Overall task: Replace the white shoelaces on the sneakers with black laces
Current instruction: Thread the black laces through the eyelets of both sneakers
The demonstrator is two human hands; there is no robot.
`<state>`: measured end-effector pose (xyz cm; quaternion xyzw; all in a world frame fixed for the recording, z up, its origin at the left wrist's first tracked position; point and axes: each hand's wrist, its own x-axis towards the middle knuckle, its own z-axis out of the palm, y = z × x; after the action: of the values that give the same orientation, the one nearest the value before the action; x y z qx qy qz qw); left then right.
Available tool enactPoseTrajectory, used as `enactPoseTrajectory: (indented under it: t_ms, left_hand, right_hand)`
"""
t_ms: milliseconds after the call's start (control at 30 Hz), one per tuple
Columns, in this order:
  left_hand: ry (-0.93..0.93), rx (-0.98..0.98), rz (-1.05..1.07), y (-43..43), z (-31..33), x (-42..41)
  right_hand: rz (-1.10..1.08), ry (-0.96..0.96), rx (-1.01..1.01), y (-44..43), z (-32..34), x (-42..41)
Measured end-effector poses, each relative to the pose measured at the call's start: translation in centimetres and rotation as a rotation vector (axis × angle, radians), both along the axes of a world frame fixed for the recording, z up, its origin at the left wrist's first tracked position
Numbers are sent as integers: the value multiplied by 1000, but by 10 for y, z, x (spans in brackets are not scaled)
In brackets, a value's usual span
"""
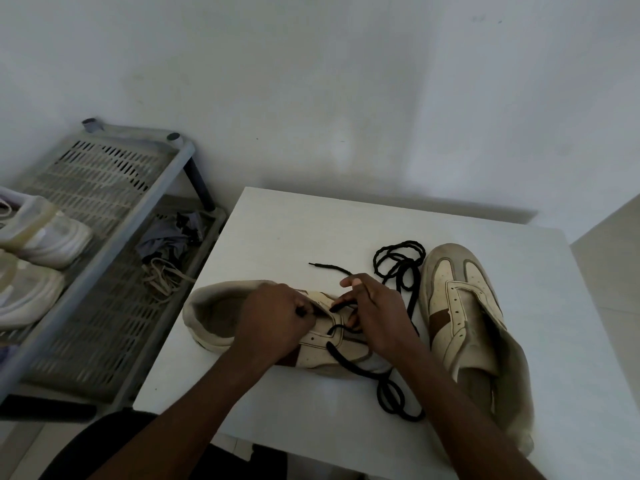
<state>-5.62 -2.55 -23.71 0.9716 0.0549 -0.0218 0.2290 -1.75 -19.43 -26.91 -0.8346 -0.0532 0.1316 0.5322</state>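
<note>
sneaker in hand: a cream sneaker [214, 313] lies on its side at the middle of the surface, directly under both hands. its long axis runs 9 to 3 o'clock, with the heel opening at 9 and the toe at 3.
black lace: a black lace [349, 363] is threaded through eyelets near the toe end. one tail drops toward 5 o'clock and curls on the surface, and a loose tip points out toward 11 o'clock.
left hand: the left hand [277, 320] sits over the heel-side eyelets with its fingers curled, pinching a short end of the black lace.
right hand: the right hand [377, 306] sits over the toe side, its fingertips pinching a loop of the lace at the eyelets.
key relation: the open eyelets lie toward 9 o'clock from the laced part, so the left hand is nearer to them. this looks like early lacing.
second sneaker: the unlaced sneaker [464, 306] is at 3 o'clock, just beside the right hand. its toe points to 12 and its eyelets are bare.
spare coil: a coil of black lace [398, 252] lies at 1 o'clock. i cannot tell whether it is a separate lace.
counts: two cream sneakers, two hands, and one or two black laces.
surface: a white surface [311, 223] stands against a wall.
shoe rack: a grey shoe rack [104, 174] at 9 o'clock holds two white shoes [45, 233], a grey cloth [162, 237] and pale laces [162, 275].
</note>
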Motion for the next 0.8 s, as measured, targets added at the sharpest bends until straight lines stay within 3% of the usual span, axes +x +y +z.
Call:
enactPoseTrajectory:
  t_ms: [233, 400, 467, 600, 800]
  left_hand:
    - [120, 149, 147, 46, 37, 5]
    - [195, -63, 193, 93, 48, 4]
    - [268, -15, 136, 95, 51, 2]
    - [352, 281, -85, 67, 43, 1]
    - [375, 369, -120, 54, 23, 3]
  right_hand:
    - [-76, 122, 157, 1, -1, 1]
    - [-121, 182, 248, 0, -1, 2]
    - [-111, 203, 257, 0, 0, 3]
    - [-5, 90, 16, -1, -5, 3]
    - [136, -76, -206, -1, -3, 0]
